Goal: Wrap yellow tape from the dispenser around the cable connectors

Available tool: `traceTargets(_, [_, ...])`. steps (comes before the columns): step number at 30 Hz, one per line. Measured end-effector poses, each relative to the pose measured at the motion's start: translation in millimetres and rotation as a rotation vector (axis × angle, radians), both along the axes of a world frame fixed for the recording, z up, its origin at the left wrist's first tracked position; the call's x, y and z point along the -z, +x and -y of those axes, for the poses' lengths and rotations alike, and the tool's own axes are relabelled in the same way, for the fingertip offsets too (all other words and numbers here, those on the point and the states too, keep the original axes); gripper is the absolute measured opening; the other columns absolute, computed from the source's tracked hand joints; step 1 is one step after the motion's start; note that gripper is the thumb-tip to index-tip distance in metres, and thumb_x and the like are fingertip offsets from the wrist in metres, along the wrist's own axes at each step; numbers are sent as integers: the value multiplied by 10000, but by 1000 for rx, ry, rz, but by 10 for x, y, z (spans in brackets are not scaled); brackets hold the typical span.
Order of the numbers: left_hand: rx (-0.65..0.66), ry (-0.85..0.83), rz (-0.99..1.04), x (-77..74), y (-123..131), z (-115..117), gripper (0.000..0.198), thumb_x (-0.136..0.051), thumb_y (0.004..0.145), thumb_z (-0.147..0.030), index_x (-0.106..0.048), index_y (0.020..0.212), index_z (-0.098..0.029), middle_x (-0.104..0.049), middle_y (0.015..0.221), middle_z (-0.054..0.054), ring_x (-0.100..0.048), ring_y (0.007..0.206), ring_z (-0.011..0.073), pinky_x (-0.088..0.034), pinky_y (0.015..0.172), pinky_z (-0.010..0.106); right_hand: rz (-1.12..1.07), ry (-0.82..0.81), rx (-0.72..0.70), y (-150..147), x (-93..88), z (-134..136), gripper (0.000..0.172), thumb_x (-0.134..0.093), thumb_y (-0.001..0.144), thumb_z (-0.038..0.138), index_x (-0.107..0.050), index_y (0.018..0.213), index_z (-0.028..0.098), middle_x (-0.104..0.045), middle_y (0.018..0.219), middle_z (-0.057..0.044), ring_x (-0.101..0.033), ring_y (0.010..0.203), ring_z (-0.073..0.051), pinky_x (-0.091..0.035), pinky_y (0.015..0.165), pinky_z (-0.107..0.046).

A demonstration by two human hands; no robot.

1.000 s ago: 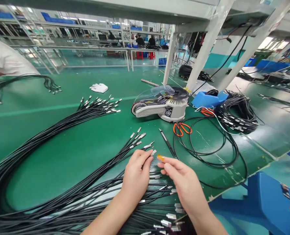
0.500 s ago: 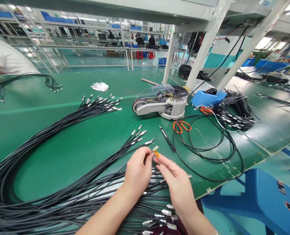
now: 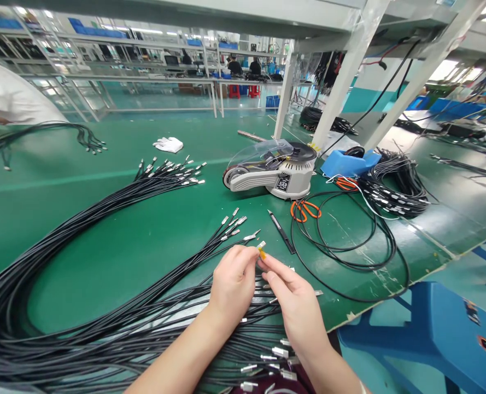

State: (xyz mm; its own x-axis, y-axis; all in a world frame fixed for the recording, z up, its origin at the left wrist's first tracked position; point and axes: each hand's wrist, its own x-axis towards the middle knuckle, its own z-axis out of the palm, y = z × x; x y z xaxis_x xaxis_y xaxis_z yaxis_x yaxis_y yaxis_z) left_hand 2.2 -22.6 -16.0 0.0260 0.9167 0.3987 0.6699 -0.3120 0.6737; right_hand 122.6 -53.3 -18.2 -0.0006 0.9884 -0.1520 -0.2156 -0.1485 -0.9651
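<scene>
Between my two hands is a cable end with a small silver connector [image 3: 261, 244]. A piece of yellow tape [image 3: 263, 254] sits just below that connector. My left hand [image 3: 233, 282] pinches the cable end from the left, its fingertips closed. From the right, the fingertips of my right hand [image 3: 294, 293] close on the yellow tape. My fingers hide most of the cable below the connector. Beneath and left of my hands run many black cables [image 3: 144, 314] with silver connectors. A smaller group of connector ends [image 3: 236, 225] lies just beyond my left hand.
A grey tape dispenser [image 3: 271, 172] stands beyond my hands. Nearer lie a black utility knife [image 3: 281, 232] and orange-handled scissors [image 3: 305, 210]. Loose black cable loops [image 3: 349, 267] spread to the right. A white glove [image 3: 168, 144] lies farther back. A blue stool [image 3: 451, 323] stands beyond the table edge.
Both hands stay at nearly the same spot, still pinching the taped cable end. The connector tip has shifted very slightly upward and right; the view has moved a little.
</scene>
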Motion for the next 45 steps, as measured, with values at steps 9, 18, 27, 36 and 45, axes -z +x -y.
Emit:
traceTargets(9, [-15,6,60,29,10,-20,181,-466,847,-243,-634,904,-207,-641,844,-15,-585,785,22,-461,748,123,9,-41,14,18,6,-32,301,-613,811,324,-668,1091,230,-623,1149,-52,-558,1100,-201,-390,1020,-365])
traceTargets(18, [-78,-185,105,-60,1,-43,199,-494,820,-305,-657,858,-197,-674,855,-3,-609,749,61,-492,734,183,14,-92,82,-33,26,-154,359,-645,767,409,-687,1013,152,-660,1045,-84,-628,862,-179,-529,700,-266])
traceTargets(27, [-89,-390,267,-163,-55,-71,210,-552,765,-352,-653,765,-168,-657,762,10,-591,647,67,-460,578,161,7,-78,147,-116,1,-240,323,-667,738,406,-664,876,114,-664,825,-65,-615,720,-144,-522,622,-247])
traceTargets(36, [25,-739,696,-286,-52,-107,323,-623,673,-392,-575,782,-92,-595,630,7,-550,524,60,-501,545,181,-4,-8,128,-119,-56,-254,285,-655,751,393,-644,840,123,-654,739,-46,-612,672,-142,-515,661,-277])
traceTargets(45, [148,-751,797,-299,-100,-125,297,-601,701,-384,-537,718,-94,-559,617,-3,-515,499,48,-457,513,179,3,31,80,-96,-113,-290,238,-644,757,360,-654,827,133,-658,756,-42,-599,695,-137,-495,657,-255])
